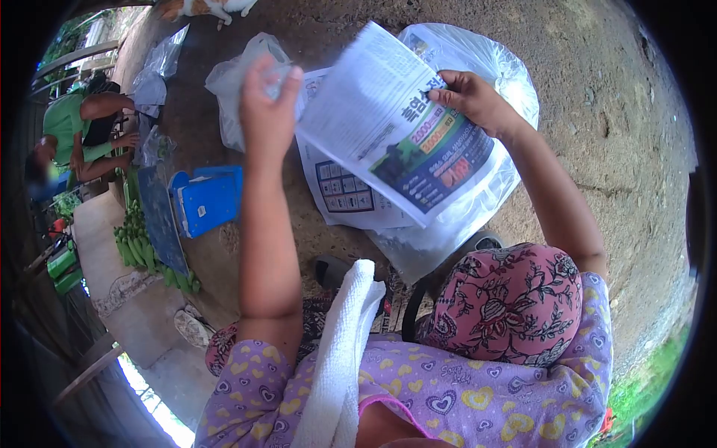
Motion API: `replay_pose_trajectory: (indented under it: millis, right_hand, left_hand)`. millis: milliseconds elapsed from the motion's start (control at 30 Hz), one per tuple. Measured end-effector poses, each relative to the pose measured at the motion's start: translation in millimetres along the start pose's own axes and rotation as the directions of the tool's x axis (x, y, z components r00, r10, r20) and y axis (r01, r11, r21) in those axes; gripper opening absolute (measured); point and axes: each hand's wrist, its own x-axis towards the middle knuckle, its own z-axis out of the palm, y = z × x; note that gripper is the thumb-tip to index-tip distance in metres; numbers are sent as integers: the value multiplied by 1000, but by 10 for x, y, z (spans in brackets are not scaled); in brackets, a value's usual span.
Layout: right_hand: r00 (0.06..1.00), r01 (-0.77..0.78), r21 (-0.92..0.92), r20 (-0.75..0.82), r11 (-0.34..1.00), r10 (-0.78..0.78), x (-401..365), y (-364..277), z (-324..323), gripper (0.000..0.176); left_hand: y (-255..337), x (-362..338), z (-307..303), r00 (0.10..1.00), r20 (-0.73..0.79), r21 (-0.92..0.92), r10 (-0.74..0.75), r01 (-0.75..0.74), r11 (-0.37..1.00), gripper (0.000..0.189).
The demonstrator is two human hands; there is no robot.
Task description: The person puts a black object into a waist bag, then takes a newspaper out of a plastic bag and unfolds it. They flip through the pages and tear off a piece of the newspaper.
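Newspaper (403,142) in right hand (472,98), left hand (267,112) at its edge.

Both bare arms extend forward: left hand (267,101) at eleven o'clock, fingers curled; right hand (470,97) at one o'clock, pinching.

Bare brown dirt floor (597,112) lies in bright daylight. At 9 o'clock a blue box (208,201) sits near green produce (138,246) beside a pale concrete slab (142,313). At 10 o'clock 1 person in green (71,123) crouches. Grass (650,381) shows at 4 o'clock.
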Motion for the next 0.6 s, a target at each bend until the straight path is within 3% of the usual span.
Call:
replay_pose_trajectory:
  millis: [33, 67, 100, 133, 167, 267, 300, 333, 500, 600]
  right_hand:
    - [996, -88, 55, -14, 995, 89, 80, 237, -112, 31]
    - [987, -78, -271, -159, 960, 35, 124, 496, -188, 36]
    - [959, -109, -565, -276, 818, -62, 159, 755, -253, 40]
    - [918, -177, -788, -348, 589, -189, 166, 890, -286, 45]
    - [846, -189, -815, -418, 548, -330, 80, 885, -177, 53]
    - [820, -61, -899, -293, 434, -492, -52, 736, 102, 55]
    - [836, -12, -887, -263, 463, -482, -84, 733, 239, 54]
    - [844, 56, -893, -196, 446, -500, -94, 774, 341, 53]
    - [868, 43, -914, -166, 403, -468, -109, 1084, 628, 55]
    - [892, 45, -843, -208, 536, -402, -78, 1122, 525, 57]
  left_hand:
    - [-228, -108, 126, 980, 56, -49, -189, 192, 980, 51]
    - [-470, -234, 263, 922, 122, -86, -367, 378, 922, 55]
    - [-929, -389, 395, 864, 231, -57, -448, 471, 880, 57]
    - [-1245, -501, 482, 785, 335, -17, -521, 558, 830, 60]
    - [-1108, -661, 533, 711, 343, -25, -614, 660, 750, 59]
    - [-1110, -1078, 742, 532, 412, -112, -740, 835, 538, 48]
    - [-1169, -1154, 795, 489, 443, -150, -752, 867, 475, 44]
    - [-1145, -1172, 823, 475, 460, -178, -750, 877, 446, 43]
    - [-1030, -1110, 951, 414, 533, -189, -738, 908, 373, 39]
    - [-958, -1079, 1010, 408, 582, -135, -704, 902, 411, 40]
